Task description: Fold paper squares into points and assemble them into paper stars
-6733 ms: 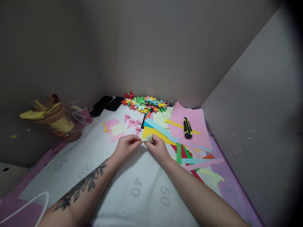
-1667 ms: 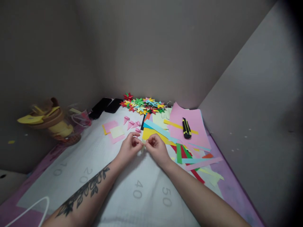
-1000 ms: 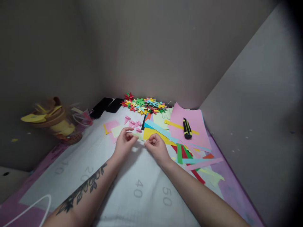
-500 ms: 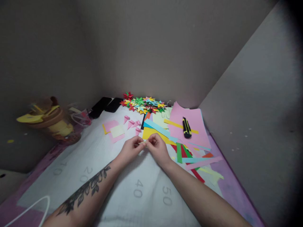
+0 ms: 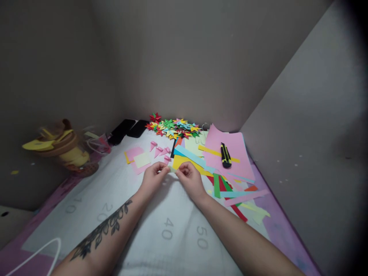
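My left hand (image 5: 152, 178) and my right hand (image 5: 189, 180) meet over the white mat (image 5: 161, 226), both pinching a small pale yellow-green folded paper piece (image 5: 172, 169) between fingertips. Most of the piece is hidden by my fingers. Just beyond my hands lie small pink folded paper points (image 5: 161, 150) and a pink and pale yellow stack of paper squares (image 5: 139, 159).
A heap of coloured paper stars (image 5: 174, 127) sits at the far edge. Loose coloured sheets and strips (image 5: 230, 180) spread on the right, with a black and yellow utility knife (image 5: 225, 155) on pink paper. Two dark phones (image 5: 129, 128) and a yellow and brown toy (image 5: 64, 147) stand left.
My hands parted for a moment with the paper in the left, then came back together. Now both pinch the piece slightly farther up the mat.
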### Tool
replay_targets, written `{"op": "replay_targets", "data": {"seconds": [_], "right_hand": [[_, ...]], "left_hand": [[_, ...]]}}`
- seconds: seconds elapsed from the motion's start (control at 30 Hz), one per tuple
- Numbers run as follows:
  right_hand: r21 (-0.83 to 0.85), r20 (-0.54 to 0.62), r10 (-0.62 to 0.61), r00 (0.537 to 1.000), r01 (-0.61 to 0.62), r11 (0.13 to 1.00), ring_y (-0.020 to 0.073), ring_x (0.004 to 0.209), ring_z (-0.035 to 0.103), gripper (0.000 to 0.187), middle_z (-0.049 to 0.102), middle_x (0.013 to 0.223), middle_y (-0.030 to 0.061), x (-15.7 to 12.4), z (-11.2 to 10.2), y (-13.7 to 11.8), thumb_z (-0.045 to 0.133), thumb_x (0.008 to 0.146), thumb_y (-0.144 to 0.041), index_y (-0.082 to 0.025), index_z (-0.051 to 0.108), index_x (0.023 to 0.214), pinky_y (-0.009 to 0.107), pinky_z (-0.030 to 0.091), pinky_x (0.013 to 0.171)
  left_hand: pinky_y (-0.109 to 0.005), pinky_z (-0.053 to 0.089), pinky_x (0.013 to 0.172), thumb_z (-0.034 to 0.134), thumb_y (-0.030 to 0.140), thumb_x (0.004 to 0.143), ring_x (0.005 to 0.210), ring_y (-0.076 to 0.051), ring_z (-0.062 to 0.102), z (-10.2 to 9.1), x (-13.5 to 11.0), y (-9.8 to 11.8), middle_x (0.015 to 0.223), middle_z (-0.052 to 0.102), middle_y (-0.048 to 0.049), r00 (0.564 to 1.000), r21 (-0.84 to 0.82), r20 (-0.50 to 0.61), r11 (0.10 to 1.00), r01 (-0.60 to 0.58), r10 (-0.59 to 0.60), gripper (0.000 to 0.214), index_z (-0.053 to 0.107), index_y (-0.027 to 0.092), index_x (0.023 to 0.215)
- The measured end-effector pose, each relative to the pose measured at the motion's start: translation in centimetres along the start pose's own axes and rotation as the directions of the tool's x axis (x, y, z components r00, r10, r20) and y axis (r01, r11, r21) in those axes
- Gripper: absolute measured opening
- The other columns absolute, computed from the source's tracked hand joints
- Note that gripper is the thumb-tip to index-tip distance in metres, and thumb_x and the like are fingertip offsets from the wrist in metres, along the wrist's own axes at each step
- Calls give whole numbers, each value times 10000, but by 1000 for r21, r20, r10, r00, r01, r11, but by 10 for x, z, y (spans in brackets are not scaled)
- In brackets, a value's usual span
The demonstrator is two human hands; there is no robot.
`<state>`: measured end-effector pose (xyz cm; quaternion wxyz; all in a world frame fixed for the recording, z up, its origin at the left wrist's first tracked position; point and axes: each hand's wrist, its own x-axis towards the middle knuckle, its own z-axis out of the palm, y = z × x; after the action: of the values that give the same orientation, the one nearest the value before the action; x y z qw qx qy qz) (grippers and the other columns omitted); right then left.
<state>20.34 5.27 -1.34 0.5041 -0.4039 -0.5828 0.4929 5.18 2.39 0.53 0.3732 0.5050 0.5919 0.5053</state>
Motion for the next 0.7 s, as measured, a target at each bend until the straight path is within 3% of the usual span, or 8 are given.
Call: {"op": "replay_targets", "data": {"seconds": [0.1,0.2,0.33,0.4,0.47,0.6,0.7], "right_hand": [[-7,-31,0,1000,0,1000,117,623,498,125,498,690,-43,1,-5,4,597,739,-219,-201,485,791,233,408,590],[-129,-61,-87,994,79,988,139,680,514,64,513,725,-21,0,-10,6,547,754,-178,-204,494,781,264,431,649],[-334,27,-286,958,278,901,204,940,529,236,568,952,46,-5,-9,3,535,721,-112,-215,543,933,348,435,820],[-352,81,-318,945,325,878,219,1009,519,309,569,1027,63,-7,-6,2,544,712,-110,-223,544,1000,366,433,850],[-315,92,-275,957,290,904,208,964,550,292,589,997,55,-7,-4,2,548,735,-137,-222,541,1015,351,449,822],[-123,43,-81,996,86,989,152,711,584,254,600,800,4,-4,-6,9,518,794,-201,-216,523,1047,276,471,654],[-60,51,-37,998,40,997,151,715,593,247,622,815,9,0,-9,12,513,785,-193,-212,576,1023,265,473,649]], "left_hand": [[-189,357,543,612,370,728,573,-96,488,-6,4,-1,631,575,31,994,-67,-102,997,31,-38,218,608,153,729],[-198,371,547,625,410,708,573,-106,510,-9,7,-1,646,620,14,984,-77,-142,993,94,-104,268,645,145,739],[-211,382,539,595,430,731,563,-120,531,-6,3,1,649,652,-6,992,12,-31,992,125,-125,310,679,132,734],[-218,400,556,588,406,740,593,-134,557,-2,0,1,680,671,-17,996,48,21,995,88,-89,296,694,132,773],[-226,422,588,579,372,748,647,-152,584,0,-2,1,734,689,-29,998,78,58,996,32,-37,275,704,139,825],[-233,444,625,553,320,765,694,-161,605,-1,-2,1,771,694,-32,994,123,110,991,-42,29,250,702,153,878],[-234,449,609,533,294,774,667,-158,604,-1,-1,2,730,686,-24,991,155,133,987,-51,31,249,699,155,898]]}}
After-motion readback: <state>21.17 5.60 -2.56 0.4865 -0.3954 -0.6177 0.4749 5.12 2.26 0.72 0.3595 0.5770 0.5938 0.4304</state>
